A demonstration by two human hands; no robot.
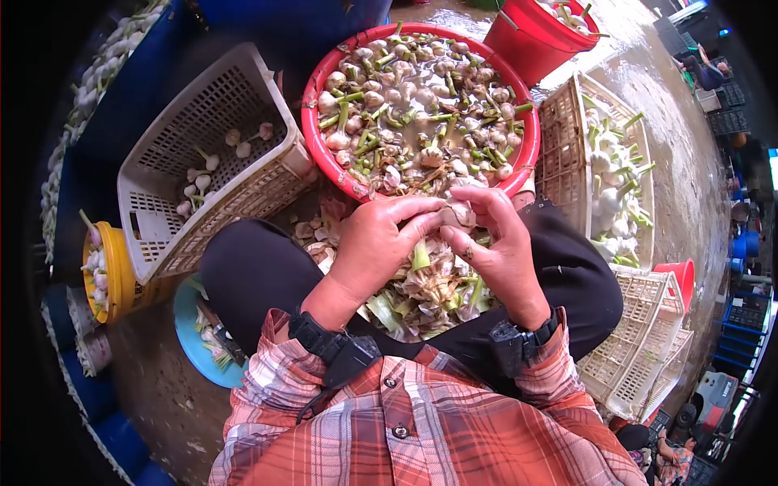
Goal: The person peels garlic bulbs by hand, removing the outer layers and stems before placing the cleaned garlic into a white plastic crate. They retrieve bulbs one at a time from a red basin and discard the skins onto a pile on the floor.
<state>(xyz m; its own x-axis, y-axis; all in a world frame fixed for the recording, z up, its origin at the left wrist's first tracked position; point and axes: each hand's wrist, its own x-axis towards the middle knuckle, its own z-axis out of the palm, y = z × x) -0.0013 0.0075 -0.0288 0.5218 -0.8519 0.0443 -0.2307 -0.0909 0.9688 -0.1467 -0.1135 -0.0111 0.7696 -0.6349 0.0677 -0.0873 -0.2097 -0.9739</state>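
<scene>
Both my hands meet at a garlic bulb just inside the near rim of a red tub. My left hand pinches the bulb from the left with thumb and fingers. From the right, my right hand grips the same bulb between thumb and curled fingers. The tub holds many garlic bulbs with cut green stems, in murky water. Below my hands, between my legs, lies a heap of peeled skins and leaves.
A whitish crate with a few bulbs stands left; a fuller crate stands right. Around them are a red bucket, a yellow bucket, a blue basin with a knife, and stacked crates. People sit far right.
</scene>
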